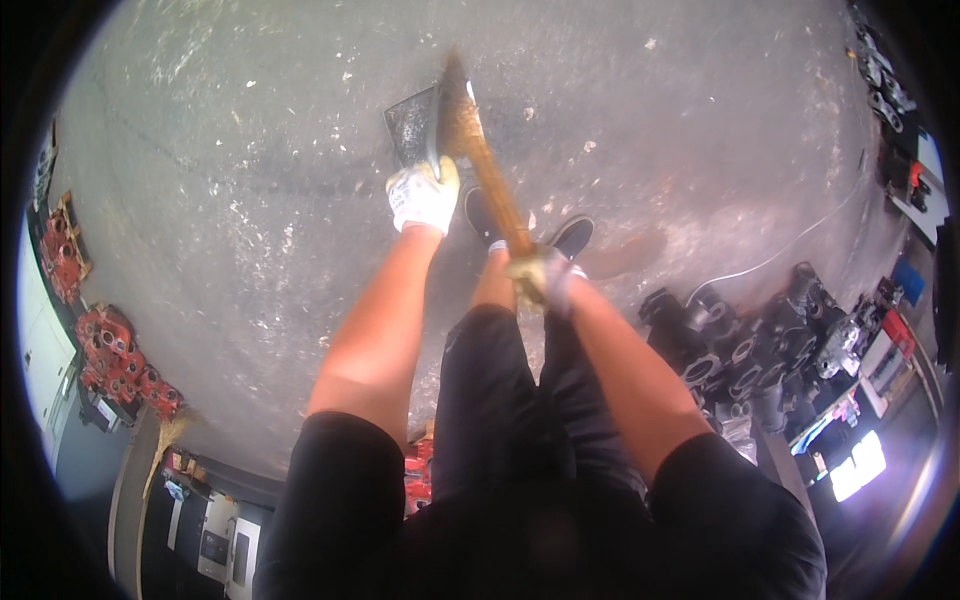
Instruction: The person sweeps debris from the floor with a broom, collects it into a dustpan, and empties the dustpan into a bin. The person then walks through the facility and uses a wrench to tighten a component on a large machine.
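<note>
Ahead of my feet, my left hand [423, 195], in a white work glove, closes on the near end of a dark dustpan [410, 125] with a pale edge. The pan is low over the floor; whether it touches cannot be told. My right hand [541, 278], gloved too and smeared by motion, is wrapped round the wooden handle of a brush [500, 200]. The brush slants away to the far left, its brownish head blurred and partly overlapping the right side of the pan. Its bristles do not show clearly.
Light specks lie scattered over the grey floor [250, 150]. Dark metal castings [740, 345] are piled at the right, with a thin pale cable [770, 268] running past them. Red castings [110, 350] stand at the left. My dark shoes [572, 236] are just beyond my hands.
</note>
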`<state>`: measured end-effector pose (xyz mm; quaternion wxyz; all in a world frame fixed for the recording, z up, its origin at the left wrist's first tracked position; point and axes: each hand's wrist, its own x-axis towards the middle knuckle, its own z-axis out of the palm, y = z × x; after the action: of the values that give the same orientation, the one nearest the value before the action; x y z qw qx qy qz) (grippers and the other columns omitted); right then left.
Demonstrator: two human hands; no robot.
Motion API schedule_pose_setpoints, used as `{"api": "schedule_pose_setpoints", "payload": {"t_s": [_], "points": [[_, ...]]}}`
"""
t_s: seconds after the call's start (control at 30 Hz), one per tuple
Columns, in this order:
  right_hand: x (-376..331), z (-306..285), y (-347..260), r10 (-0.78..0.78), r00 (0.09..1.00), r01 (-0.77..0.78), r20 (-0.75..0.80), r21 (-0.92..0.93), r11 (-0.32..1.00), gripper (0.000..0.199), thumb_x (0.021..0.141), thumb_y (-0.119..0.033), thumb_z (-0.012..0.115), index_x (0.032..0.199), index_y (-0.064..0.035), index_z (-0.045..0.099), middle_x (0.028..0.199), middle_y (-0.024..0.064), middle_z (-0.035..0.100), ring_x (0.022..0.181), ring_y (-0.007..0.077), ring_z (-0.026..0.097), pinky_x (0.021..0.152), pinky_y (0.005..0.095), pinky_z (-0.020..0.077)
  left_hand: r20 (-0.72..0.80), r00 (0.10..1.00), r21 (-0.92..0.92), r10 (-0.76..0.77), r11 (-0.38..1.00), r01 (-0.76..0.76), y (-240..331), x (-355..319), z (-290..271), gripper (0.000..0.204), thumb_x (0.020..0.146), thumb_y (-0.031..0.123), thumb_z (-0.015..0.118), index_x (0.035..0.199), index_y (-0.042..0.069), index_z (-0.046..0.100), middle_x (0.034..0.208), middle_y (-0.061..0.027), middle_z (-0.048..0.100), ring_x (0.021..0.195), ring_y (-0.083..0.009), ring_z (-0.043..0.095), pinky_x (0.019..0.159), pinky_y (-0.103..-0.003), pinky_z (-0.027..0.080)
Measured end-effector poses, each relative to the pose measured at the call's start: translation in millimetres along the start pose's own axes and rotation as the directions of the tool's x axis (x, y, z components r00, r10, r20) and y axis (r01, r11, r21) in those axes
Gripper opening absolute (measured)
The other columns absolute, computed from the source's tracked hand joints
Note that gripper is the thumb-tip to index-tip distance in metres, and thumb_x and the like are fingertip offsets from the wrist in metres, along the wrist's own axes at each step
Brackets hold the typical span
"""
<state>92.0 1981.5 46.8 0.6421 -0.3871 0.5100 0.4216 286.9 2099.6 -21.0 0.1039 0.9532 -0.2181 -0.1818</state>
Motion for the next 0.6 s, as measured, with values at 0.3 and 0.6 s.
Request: {"api": "schedule_pose_setpoints", "payload": {"t_s": [0.3, 0.6], "points": [[-48.5, -157.4, 36.7, -0.116, 0.825, -0.062, -0.553, -0.293, 0.954, 0.029, 0.081, -0.017, 0.066, 0.103, -0.0007, 0.057, 0.063, 0.0085, 0.058, 0.045, 0.0207, 0.054, 0.039, 0.0367, 0.0416, 0.000, 0.999, -0.064, -0.052, 0.997, 0.052, -68.5, -11.0, -39.9, 0.049, 0.088, 0.042, 0.050, 0.068, 0.000, 0.066, 0.072, -0.0259, 0.064, 0.073, -0.0441, 0.063, 0.074, -0.051, 0.049], [87.6, 44.7, 8.4, 0.063, 0.982, -0.116, -0.176, -0.312, 0.943, 0.037, 0.089, -0.038, 0.062, 0.097, -0.0027, 0.067, 0.086, 0.0106, 0.070, 0.071, 0.0212, 0.068, 0.059, 0.0387, 0.0515, 0.021, 0.997, 0.026, -0.072, 0.997, 0.071, -85.5, -14.4, -36.2, 0.051, 0.089, 0.043, 0.051, 0.069, -0.001, 0.068, 0.070, -0.0263, 0.064, 0.075, -0.0439, 0.063, 0.079, -0.049, 0.048]]}}
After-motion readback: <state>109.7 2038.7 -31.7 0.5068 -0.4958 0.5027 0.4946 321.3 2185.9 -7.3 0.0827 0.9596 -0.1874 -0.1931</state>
